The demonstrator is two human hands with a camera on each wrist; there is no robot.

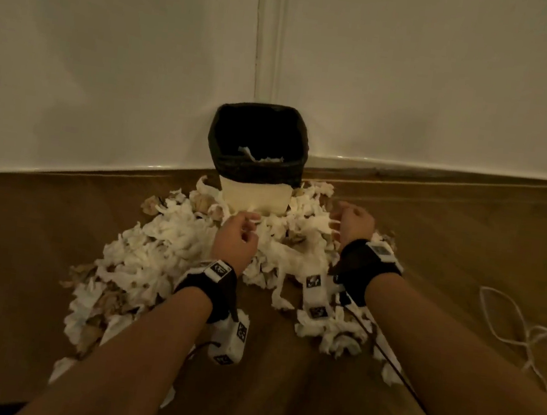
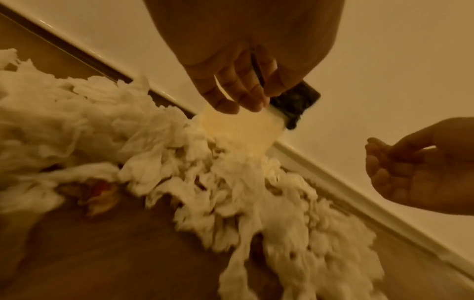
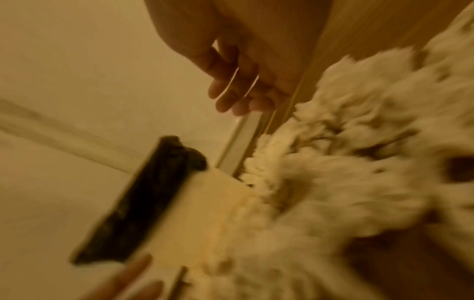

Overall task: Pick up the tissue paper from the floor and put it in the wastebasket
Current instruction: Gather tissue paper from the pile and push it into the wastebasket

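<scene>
No legible text anywhere; only black-and-white square marker patterns on the wrist-worn camera units (image 1: 238, 340).

Head view: high, facing forward and down at the wastebasket (image 1: 256, 157) against the wall, tissue paper (image 1: 157, 244) heaped on the floor before it, both forearms entering from below. Left wrist view: low, close over the heap, tilted, looking along the left hand (image 2: 238, 81) toward the basket. Right wrist view: likewise low and tilted (blurred). All three share basket and heap.
</scene>
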